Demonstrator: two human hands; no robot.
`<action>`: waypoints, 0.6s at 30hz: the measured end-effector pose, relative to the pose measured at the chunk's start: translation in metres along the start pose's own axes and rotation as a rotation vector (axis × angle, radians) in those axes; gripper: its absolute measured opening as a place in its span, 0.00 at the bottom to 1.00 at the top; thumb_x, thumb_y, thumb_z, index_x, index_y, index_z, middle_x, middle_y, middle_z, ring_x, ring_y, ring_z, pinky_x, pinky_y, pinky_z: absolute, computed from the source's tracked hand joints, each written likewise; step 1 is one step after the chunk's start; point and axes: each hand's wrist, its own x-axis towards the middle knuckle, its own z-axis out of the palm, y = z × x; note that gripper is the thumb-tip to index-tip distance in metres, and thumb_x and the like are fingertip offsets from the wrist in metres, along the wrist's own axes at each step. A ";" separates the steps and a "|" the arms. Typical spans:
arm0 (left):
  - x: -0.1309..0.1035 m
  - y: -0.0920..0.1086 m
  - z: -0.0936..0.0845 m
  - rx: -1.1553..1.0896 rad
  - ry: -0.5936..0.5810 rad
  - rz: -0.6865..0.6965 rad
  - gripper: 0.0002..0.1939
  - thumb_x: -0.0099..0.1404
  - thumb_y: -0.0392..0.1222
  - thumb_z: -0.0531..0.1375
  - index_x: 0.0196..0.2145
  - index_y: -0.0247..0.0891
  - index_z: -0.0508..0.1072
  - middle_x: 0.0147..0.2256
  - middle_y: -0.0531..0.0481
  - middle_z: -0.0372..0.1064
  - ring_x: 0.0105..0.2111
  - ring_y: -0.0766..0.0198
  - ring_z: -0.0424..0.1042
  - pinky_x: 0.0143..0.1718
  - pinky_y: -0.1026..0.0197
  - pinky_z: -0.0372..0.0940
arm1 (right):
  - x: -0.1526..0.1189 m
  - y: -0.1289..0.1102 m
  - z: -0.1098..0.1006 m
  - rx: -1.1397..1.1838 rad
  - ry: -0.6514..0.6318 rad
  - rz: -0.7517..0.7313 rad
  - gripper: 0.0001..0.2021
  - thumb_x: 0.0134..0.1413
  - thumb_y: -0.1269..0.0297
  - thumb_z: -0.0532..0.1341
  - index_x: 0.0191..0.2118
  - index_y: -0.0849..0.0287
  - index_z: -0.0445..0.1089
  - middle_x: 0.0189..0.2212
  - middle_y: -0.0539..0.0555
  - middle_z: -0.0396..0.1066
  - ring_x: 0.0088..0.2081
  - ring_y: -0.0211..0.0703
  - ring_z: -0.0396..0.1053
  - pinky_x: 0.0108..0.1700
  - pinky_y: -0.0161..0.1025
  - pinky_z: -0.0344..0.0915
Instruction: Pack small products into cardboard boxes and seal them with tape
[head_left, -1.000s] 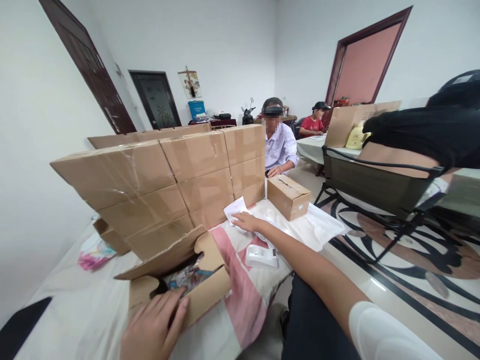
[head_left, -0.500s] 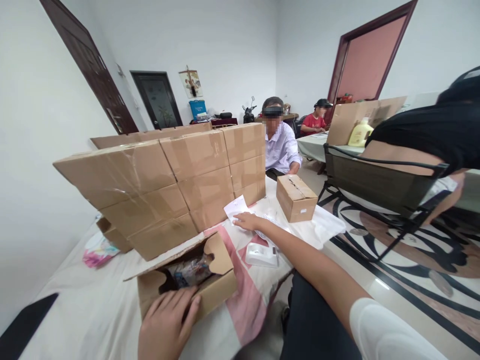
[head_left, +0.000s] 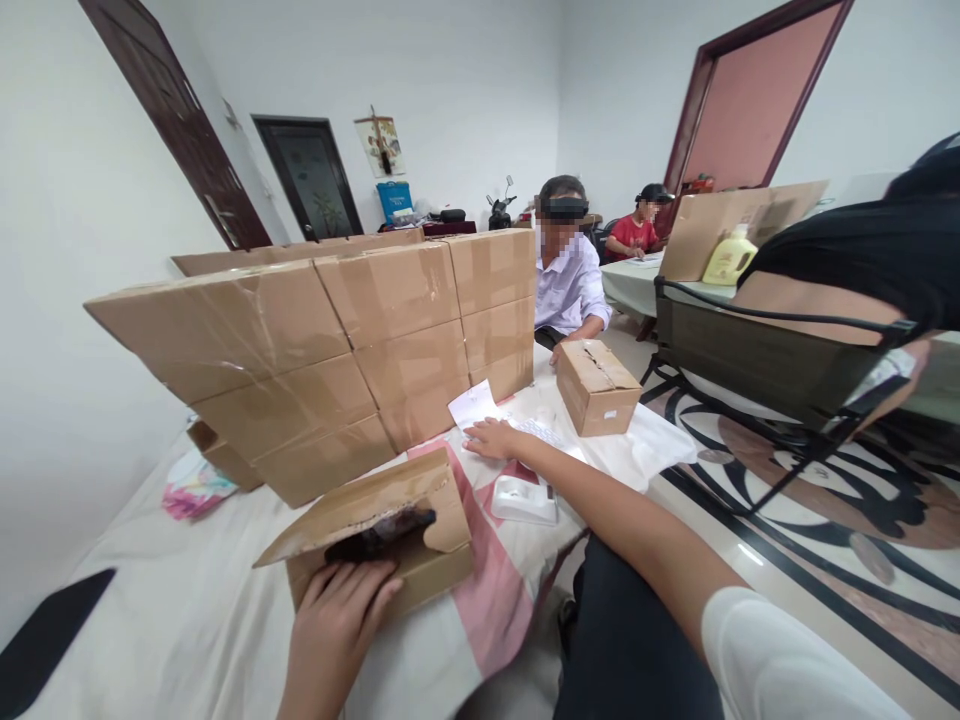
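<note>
An open cardboard box [head_left: 435, 585] stands at the near side of the table, its flap tilted partly over dark and clear-wrapped contents. My left hand [head_left: 341, 605] rests on its near edge, fingers together over the rim, thumb along the front. Further right, my right hand [head_left: 491, 440] lies palm down with fingers spread, beside a white paper [head_left: 474, 405] and some white printed sheets [head_left: 547, 432]. Nothing shows gripped in it. Just below that hand sits a white plastic device [head_left: 523, 500].
Large stacked cartons [head_left: 405, 370] rise behind the open box. A closed carton [head_left: 598, 390] stands at the right, near a seated person in a light shirt [head_left: 566, 285]. A folding chair [head_left: 757, 370] is further right. A colourful packet [head_left: 196, 485] lies left.
The open box's flap has come down further over its contents. The person across has moved a hand to the closed carton. My right hand remains by the papers.
</note>
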 end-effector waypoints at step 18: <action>-0.036 -0.020 -0.057 0.100 -0.239 -0.220 0.23 0.72 0.42 0.46 0.46 0.44 0.81 0.41 0.47 0.80 0.35 0.61 0.75 0.39 0.62 0.65 | 0.004 0.002 0.005 -0.046 -0.009 -0.004 0.30 0.69 0.44 0.45 0.68 0.52 0.60 0.68 0.62 0.56 0.68 0.66 0.51 0.64 0.68 0.50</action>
